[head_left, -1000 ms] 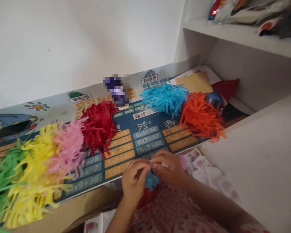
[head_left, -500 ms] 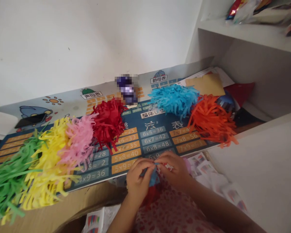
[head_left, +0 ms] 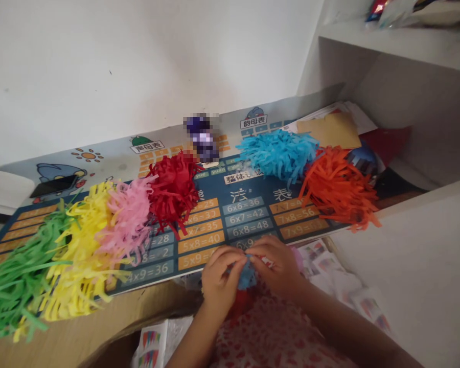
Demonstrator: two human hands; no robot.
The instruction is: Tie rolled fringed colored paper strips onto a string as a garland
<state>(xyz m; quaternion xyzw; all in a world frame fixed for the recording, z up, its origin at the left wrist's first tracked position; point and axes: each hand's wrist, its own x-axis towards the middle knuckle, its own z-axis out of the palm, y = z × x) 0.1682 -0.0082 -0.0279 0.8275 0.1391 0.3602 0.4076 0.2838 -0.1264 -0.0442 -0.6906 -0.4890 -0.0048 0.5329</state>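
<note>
My left hand (head_left: 221, 276) and my right hand (head_left: 272, 263) meet at the table's front edge. Thumbs and fingertips of both pinch the top of a small blue piece of thin paper (head_left: 247, 276). It hangs between the hands, partly hidden by the fingers. Something red (head_left: 240, 302) shows just below it, over the patterned cloth on my lap. On the table lie fringed paper bunches: green (head_left: 26, 276), yellow (head_left: 80, 255), pink (head_left: 126, 220), dark red (head_left: 174, 191), light blue (head_left: 278, 153) and orange (head_left: 339, 189).
A printed times-table mat (head_left: 245, 225) covers the table. A dark phone-like object (head_left: 55, 186) lies at the left; a blurred purple item (head_left: 203, 138) stands near the wall. Below the edge are printed packets (head_left: 151, 345) in a box. A white shelf (head_left: 398, 48) rises at the right.
The view has shifted slightly, so the table items sit a little further right and up. Both hands stay together, pinching the blue paper, with only slight finger movement.
</note>
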